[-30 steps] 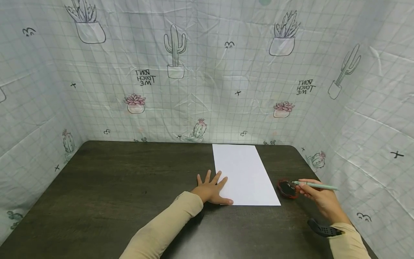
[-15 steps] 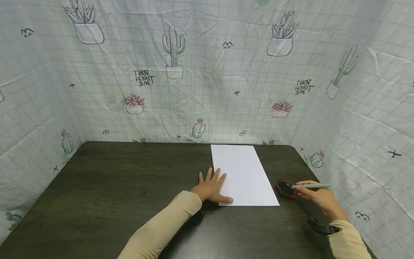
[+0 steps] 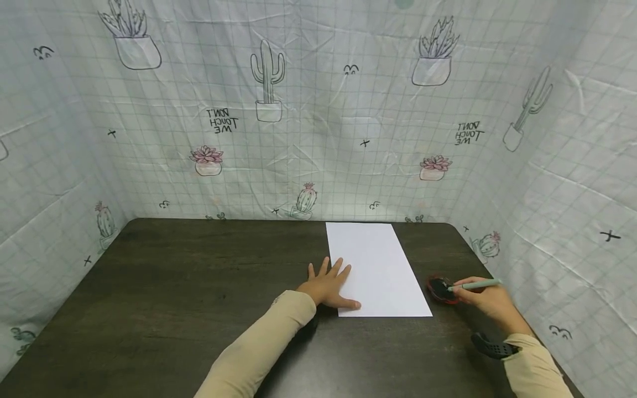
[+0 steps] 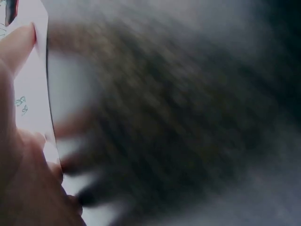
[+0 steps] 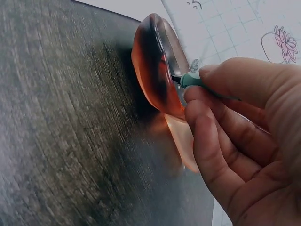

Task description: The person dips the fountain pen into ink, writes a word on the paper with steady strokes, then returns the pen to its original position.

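A blank white sheet of paper (image 3: 380, 271) lies on the dark table, right of centre. My left hand (image 3: 325, 288) rests flat on its lower left edge, fingers spread. Between thumb and fingertips, my right hand (image 3: 490, 304) pinches a slim pale green brush (image 3: 479, 284). To the right of the sheet sits a small reddish, translucent dish (image 3: 434, 284) with black ink in it. The brush's dark tip is down at the dish, and in the right wrist view the green end (image 5: 190, 80) overlaps the dish's rim (image 5: 148, 70). Blur fills most of the left wrist view.
The dark wood table (image 3: 199, 276) runs back to a cloth (image 3: 318, 110) printed with cacti, which hangs behind it and along both sides. A black wrist strap (image 3: 492, 347) circles the right wrist. The dish stands close to the table's right edge.
The brush's tip has come slightly toward me within the dish, and its rear end has swung left and up. My left hand stays on the paper.
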Demonstrator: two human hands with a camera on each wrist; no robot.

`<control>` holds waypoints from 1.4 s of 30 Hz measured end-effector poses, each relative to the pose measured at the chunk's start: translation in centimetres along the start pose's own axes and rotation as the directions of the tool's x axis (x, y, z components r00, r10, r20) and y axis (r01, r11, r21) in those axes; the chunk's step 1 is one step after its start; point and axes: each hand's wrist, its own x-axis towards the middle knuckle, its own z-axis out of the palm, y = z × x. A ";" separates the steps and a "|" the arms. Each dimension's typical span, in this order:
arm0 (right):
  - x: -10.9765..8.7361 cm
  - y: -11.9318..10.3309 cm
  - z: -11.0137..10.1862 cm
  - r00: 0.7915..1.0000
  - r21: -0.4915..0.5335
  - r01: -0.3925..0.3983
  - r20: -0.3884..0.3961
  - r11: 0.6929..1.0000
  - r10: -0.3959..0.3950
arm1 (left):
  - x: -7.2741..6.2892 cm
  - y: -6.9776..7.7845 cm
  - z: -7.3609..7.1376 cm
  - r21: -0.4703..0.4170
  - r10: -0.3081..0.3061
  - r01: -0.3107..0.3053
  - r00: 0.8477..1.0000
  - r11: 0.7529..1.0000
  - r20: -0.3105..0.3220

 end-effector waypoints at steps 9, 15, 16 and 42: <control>0.2 -0.2 0.3 0.999 -0.075 -0.004 0.033 0.997 0.006 | -0.2 -0.1 -0.1 -0.012 -0.017 0.018 0.999 1.000 0.050; 0.3 -0.5 0.2 0.999 -0.137 -0.005 0.031 0.991 0.009 | -0.1 0.0 0.0 -0.010 -0.015 0.016 0.998 1.000 0.055; 0.3 -0.6 0.1 1.000 -0.154 -0.005 0.028 0.988 0.009 | 0.0 0.0 0.0 -0.011 -0.016 0.017 0.998 1.000 0.054; 0.4 -1.8 0.3 0.998 -0.217 0.027 0.057 0.976 -0.015 | 1.9 -1.4 1.2 0.016 -0.043 0.042 0.995 0.999 0.091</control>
